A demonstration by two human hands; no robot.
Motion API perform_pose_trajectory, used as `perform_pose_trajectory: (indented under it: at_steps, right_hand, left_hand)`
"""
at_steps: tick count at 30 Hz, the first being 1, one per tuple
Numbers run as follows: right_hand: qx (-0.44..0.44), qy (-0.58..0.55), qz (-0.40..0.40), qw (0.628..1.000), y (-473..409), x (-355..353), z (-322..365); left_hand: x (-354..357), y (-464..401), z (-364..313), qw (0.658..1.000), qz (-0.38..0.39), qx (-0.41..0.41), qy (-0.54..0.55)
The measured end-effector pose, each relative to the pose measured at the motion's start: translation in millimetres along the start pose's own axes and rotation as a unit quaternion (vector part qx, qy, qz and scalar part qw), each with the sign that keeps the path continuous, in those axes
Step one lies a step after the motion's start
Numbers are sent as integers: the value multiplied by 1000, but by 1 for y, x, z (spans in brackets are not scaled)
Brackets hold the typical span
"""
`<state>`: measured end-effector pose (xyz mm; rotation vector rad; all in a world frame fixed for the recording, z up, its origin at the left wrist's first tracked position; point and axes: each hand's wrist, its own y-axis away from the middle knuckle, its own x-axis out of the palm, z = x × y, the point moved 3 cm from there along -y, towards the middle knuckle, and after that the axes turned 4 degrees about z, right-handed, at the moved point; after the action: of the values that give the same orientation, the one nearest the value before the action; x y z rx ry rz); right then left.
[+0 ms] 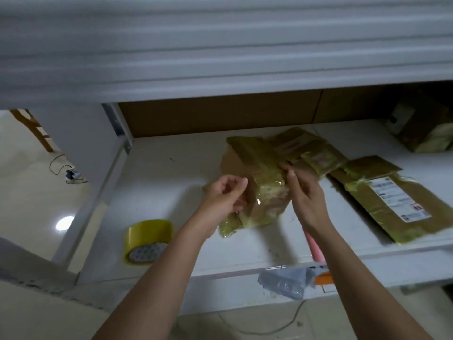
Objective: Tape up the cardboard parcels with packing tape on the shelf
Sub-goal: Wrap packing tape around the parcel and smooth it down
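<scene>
Furthest left on the white shelf (186, 168), near its front edge, a roll of yellow packing tape (146, 239) lies tilted on its side, well apart from both hands and nearer the left one. It looks like the next thing needed, so the left hand would have to drop back and to the left for it.

The left hand (226, 193) hovers at the left edge of the parcel (263, 190), fingers (241, 185) loosely curled with thumb and forefinger tips close together. They may be pinching a clear strip of tape, but motion blur hides whether anything is actually held. I cannot tell if they touch the cardboard.

The parcel sits mid-shelf, directly ahead of and between the hands. It is a crumpled brown cardboard bundle already glossy with yellowish tape, its long axis running from near-left to far-right.

The right hand (304, 190) rests on the parcel's right side. Its fingers are fairly straight and pressed to the taped surface rather than wrapped round it, seemingly smoothing a strip down or steadying the bundle.

Further right, a flat labelled parcel (387, 202) lies on the shelf, also taped, just beside the first. In the far right corner sits another box (424, 133), dim and blurred
</scene>
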<state>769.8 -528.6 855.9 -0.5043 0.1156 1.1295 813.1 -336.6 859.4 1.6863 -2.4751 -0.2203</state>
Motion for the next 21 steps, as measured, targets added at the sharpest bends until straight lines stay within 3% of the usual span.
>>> perform_pose_trajectory:
  at_steps: [2, 10, 12, 15, 21]
  right_hand:
    - [0, -39, 32, 999, -1, -3, -3]
    - [-67, -16, 157, 985, -11, -12, -11]
    - [-73, 10, 175, 982, -15, -14, -11]
    - [-120, 107, 170, 972, -17, -13, -8]
    - [-178, 135, 153, 962, -20, -9, -3]
  left_hand:
    - [9, -5, 7, 1000, -20, 7, 20]
    - [9, 2, 29, 986, -109, 114, 52]
    - [10, 10, 17, 986, -82, 147, 5]
    - [26, 17, 0, 973, -74, 160, -150]
    - [38, 21, -6, 965, -102, 174, -166]
